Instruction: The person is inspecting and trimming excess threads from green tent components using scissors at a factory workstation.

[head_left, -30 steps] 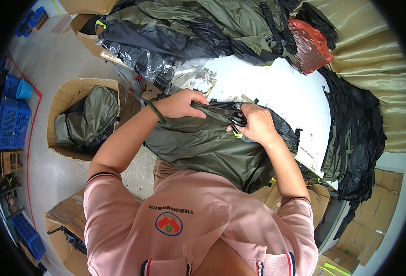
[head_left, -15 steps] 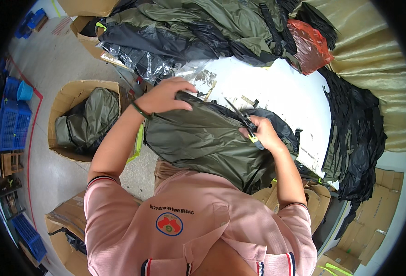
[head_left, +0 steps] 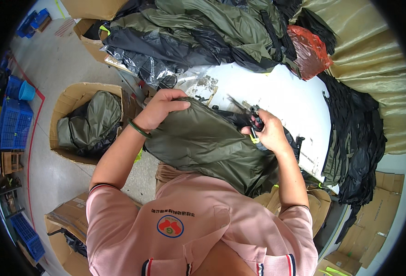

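A dark olive-green piece of thin, shiny fabric (head_left: 203,142) drapes from the white table's near edge over my lap. My left hand (head_left: 159,109) pinches its upper left edge between thumb and fingers. Scissors (head_left: 238,104) are in my right hand (head_left: 271,132), their dark blades pointing up and left over the table. Black fittings and a yellow-green piece (head_left: 254,139) show at the same hand; whether they belong to the scissors or the fabric, I cannot tell. Black fabric (head_left: 230,118) shows along the far edge of the olive piece.
Olive and black fabric (head_left: 203,32) is heaped at the table's (head_left: 299,103) far side, beside a red plastic bag (head_left: 308,53). Black straps and fabric (head_left: 354,138) hang at the right. A cardboard box (head_left: 65,101) with olive fabric stands left; blue crates (head_left: 15,122) lie beyond.
My left hand has closed from spread fingers to a pinch on the fabric edge, which is now pulled more taut. The scissors have turned slightly in my right hand.
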### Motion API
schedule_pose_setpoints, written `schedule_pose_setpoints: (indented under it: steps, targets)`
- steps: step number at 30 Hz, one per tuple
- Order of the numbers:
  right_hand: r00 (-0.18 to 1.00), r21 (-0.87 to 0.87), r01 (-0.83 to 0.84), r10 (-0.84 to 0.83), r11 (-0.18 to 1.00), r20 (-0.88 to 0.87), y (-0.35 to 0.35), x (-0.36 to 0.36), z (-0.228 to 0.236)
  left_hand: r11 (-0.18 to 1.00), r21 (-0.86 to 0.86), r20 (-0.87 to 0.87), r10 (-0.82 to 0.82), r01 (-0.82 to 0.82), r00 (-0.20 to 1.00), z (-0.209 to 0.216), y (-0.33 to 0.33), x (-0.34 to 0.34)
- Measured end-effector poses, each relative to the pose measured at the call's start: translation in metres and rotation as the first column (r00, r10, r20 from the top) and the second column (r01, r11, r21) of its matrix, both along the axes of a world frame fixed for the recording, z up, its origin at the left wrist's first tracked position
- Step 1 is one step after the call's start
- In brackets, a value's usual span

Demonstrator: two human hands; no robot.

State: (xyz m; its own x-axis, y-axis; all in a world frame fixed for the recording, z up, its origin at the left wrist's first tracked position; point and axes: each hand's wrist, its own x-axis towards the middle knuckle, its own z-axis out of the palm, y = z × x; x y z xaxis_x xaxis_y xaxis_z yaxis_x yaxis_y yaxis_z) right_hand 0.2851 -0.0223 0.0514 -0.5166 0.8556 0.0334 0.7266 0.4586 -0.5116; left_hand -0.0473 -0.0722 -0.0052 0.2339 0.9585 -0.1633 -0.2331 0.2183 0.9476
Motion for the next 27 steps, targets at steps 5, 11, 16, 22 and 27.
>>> schedule_pose_setpoints:
  steps: [5, 11, 16, 22, 27]
  targets:
    - [0.97, 0.076, -0.171, 0.155, 0.982, 0.19, 0.006, -0.032, 0.032, 0.996, 0.085, -0.004, -0.025, 0.025, 1.0, 0.016, -0.009, 0.016]
    - [0.94, 0.069, -0.289, 0.269, 0.955, 0.21, 0.005, -0.046, 0.041, 0.994, 0.107, -0.026, -0.024, 0.027, 0.999, 0.024, -0.015, 0.022]
    - [0.945, 0.024, -0.264, 0.253, 0.964, 0.205, 0.002, -0.045, 0.042, 0.99, 0.137, -0.059, -0.021, 0.029, 0.998, 0.024, -0.017, 0.023]
    - [0.959, -0.166, -0.197, 0.225, 0.966, 0.171, 0.001, -0.035, 0.034, 0.987, 0.143, -0.012, -0.07, 0.071, 0.997, 0.024, -0.019, 0.023]
    - [0.958, -0.159, -0.196, 0.224, 0.968, 0.181, -0.001, -0.03, 0.037, 0.982, 0.174, -0.015, -0.071, 0.073, 0.997, 0.022, -0.021, 0.025]
